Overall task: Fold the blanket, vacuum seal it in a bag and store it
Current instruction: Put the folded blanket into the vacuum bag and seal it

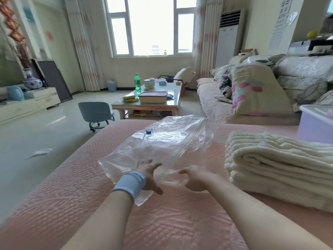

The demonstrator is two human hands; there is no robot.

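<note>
Clear crinkled plastic, the bag (162, 147) lies flat on the pink cover (180, 222), blue valve (148, 131) up. Beside it, right, sits the cream blanket (281, 168), folded. On the bag's near end the left hand (149, 172) rests spread-fingered; the right hand (196, 179) curls loosely at the edge, grip unclear.

Pressing the near end of a clear vacuum bag (162, 141) with the left hand (149, 175), fingers (153, 166) spread. Right hand (196, 179) alongside at the bag's edge, fingers curled. Laid flat on a pink quilted cover (180, 222), blue valve (148, 131) up, near a folded cream blanket (279, 168).
</note>
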